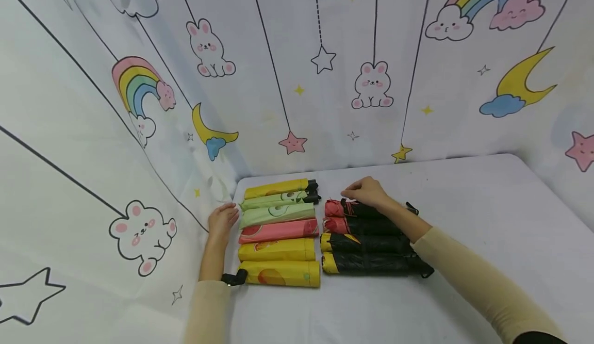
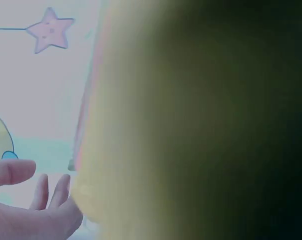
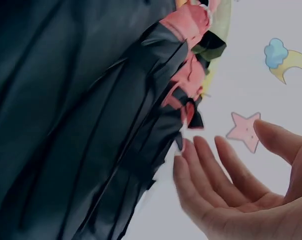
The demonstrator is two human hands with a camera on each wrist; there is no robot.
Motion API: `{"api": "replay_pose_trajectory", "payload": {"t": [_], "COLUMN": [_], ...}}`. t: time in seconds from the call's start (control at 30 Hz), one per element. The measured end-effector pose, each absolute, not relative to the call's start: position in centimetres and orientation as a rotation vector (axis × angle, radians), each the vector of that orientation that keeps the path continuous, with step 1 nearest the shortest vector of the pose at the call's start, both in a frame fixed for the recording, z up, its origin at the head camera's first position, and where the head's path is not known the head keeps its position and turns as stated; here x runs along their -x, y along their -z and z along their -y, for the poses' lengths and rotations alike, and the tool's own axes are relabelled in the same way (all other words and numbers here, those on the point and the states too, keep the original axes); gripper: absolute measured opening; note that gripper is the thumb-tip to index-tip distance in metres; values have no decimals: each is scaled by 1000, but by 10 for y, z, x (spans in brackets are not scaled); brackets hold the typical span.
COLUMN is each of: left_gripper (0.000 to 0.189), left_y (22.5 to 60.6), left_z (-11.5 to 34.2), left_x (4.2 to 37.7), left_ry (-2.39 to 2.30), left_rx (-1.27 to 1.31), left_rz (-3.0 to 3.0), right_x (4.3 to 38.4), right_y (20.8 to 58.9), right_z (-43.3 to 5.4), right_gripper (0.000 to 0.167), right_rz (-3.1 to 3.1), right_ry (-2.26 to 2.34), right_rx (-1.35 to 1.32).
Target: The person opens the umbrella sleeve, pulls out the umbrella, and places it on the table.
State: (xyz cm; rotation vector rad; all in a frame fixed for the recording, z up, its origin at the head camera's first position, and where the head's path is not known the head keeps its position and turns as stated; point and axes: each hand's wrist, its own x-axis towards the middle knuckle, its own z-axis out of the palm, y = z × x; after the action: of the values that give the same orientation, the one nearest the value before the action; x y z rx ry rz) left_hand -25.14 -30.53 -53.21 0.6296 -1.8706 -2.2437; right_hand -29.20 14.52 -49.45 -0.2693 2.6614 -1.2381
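Two columns of folded umbrellas lie on the white table. In the left column are yellow [image 1: 277, 249], green [image 1: 278, 214] and pink [image 1: 278, 230] ones with fruit prints. My left hand [image 1: 224, 219] is beside the left ends of the green ones, holding nothing; the left wrist view shows its fingers [image 2: 60, 190] spread apart. Black umbrellas with red [image 1: 366, 226] or yellow [image 1: 371, 263] ends make up the right column. Just past the farthest red-ended one is my right hand [image 1: 368, 192]. Its fingers [image 3: 210, 170] bend loosely around nothing in the right wrist view.
A white cloth wall [image 1: 343, 127] printed with bunnies, stars and rainbows stands behind the table and along its left side. White tabletop [image 1: 492, 215] extends to the right of the black umbrellas. A large blurred shape [image 2: 190, 125] covers most of the left wrist view.
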Motion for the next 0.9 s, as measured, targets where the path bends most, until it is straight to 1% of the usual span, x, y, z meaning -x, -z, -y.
{"api": "replay_pose_trajectory", "payload": {"t": [0.13, 0.4, 0.9], "left_gripper": [38, 42, 44], "left_y": [532, 530, 531], "left_z": [306, 299, 290], "left_x": [255, 262, 269], "left_ry": [2258, 2208, 2125], "left_rx": [-634, -632, -642], "left_rz": [1781, 1844, 1950], "right_x": [293, 299, 308], "right_y": [493, 496, 505], "right_z": [-131, -109, -84], "right_gripper": [38, 35, 33], "right_rz": [-2656, -2735, -2702], "right_ry": [1258, 1216, 1265], "right_rx": [296, 327, 279]}}
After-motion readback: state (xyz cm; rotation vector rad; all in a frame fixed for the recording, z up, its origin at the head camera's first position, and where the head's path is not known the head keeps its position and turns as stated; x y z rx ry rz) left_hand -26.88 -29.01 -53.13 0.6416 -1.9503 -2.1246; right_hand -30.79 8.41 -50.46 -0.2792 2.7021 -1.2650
